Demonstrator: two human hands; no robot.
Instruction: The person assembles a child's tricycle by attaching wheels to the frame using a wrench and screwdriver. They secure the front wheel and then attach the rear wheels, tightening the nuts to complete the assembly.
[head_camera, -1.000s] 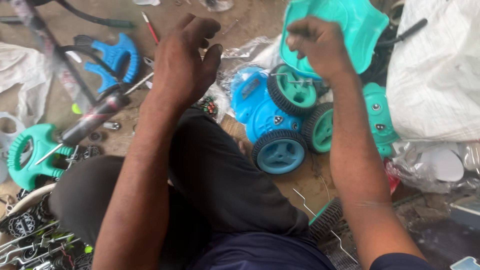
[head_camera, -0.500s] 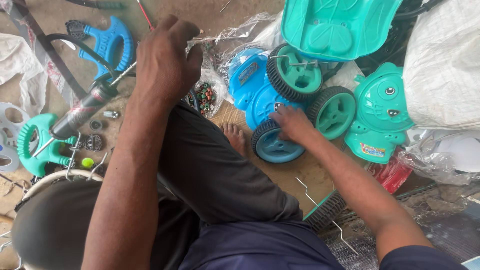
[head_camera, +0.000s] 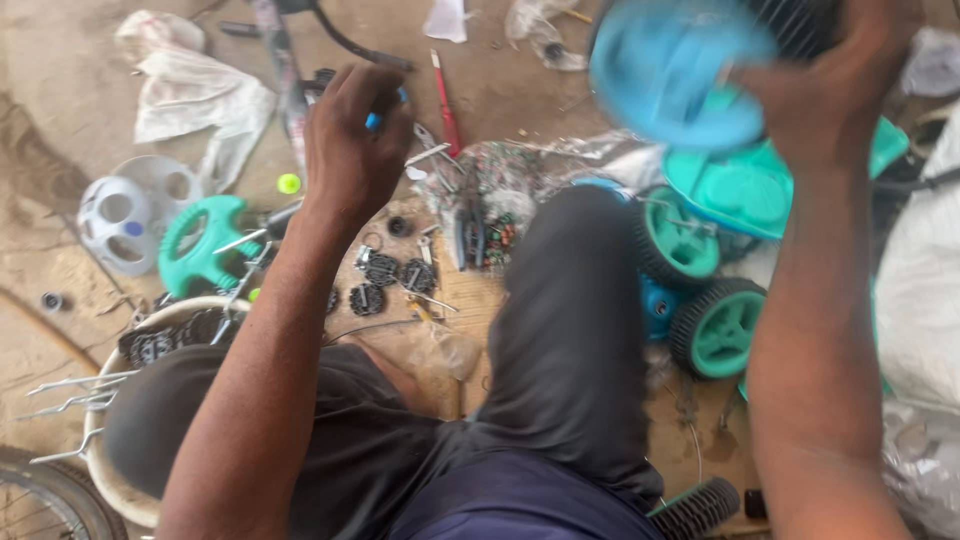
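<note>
Blue wheel (head_camera: 680, 85) now lifted, up in right hand's (head_camera: 835, 95) grip.

A single head camera looks steeply down from close above the seated person's lap (head_camera: 560, 330) onto a dirt floor (head_camera: 60, 120). Both forearms rise from the frame's lower edge; the upper right is blurred, probably by motion.
</note>
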